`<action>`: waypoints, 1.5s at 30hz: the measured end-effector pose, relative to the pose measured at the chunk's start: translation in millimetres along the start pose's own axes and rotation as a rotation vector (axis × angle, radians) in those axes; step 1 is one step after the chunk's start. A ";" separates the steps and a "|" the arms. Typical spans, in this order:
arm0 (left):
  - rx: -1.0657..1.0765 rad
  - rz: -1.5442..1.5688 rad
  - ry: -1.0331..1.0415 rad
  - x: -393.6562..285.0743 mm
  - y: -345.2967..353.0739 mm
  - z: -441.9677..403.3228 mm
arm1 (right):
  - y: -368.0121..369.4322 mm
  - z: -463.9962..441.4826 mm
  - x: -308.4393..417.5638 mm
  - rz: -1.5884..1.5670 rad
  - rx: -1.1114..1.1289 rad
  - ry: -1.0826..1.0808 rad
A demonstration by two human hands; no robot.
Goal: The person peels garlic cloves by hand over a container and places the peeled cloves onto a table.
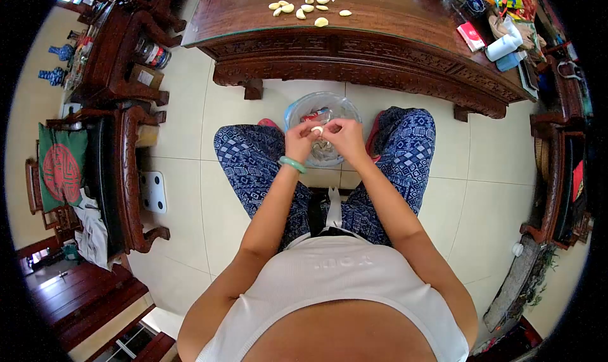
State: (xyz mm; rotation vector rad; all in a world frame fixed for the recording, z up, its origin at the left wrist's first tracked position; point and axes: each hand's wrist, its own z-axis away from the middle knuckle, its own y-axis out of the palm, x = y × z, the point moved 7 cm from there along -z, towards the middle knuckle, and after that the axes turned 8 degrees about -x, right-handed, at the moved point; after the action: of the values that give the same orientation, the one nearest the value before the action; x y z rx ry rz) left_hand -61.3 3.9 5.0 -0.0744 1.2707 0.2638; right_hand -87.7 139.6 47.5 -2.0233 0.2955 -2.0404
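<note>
Between my two hands is a pale garlic clove [317, 129], pinched at the fingertips. My left hand [300, 141], with a green bangle [292, 165] at its wrist, is closed on one side of it. From the other side my right hand [346, 138] closes on the clove with thumb and fingers. Both hands are above a clear-lined trash bin [324, 98] that stands on the floor between my knees and has scraps and wrappers in it. Several peeled garlic cloves [307, 8] lie on the wooden table ahead.
The carved wooden table [380, 42] spans the front. At its right end are a white bottle [505, 46], a red-and-white packet [470, 37] and bags. A wooden chair with a green cushion [63, 167] and a white scale [153, 192] are at the left.
</note>
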 end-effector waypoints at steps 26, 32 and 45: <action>0.079 0.438 -0.167 22.3 -0.9 -5.5 | -5.0 -16.3 -29.9 0.196 -0.088 -0.158; -0.026 0.312 -0.143 30.9 -5.2 -6.7 | 5.3 -3.0 -20.2 -0.203 0.093 0.183; -0.035 0.195 -0.029 15.9 -4.9 -1.1 | 11.7 -1.8 -33.1 -0.227 0.098 0.188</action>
State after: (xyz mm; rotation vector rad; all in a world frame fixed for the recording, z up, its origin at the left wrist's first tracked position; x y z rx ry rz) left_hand -56.9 1.4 -10.8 0.0238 1.2461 0.4534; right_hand -89.0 139.0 12.4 -1.8841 -0.0022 -2.3373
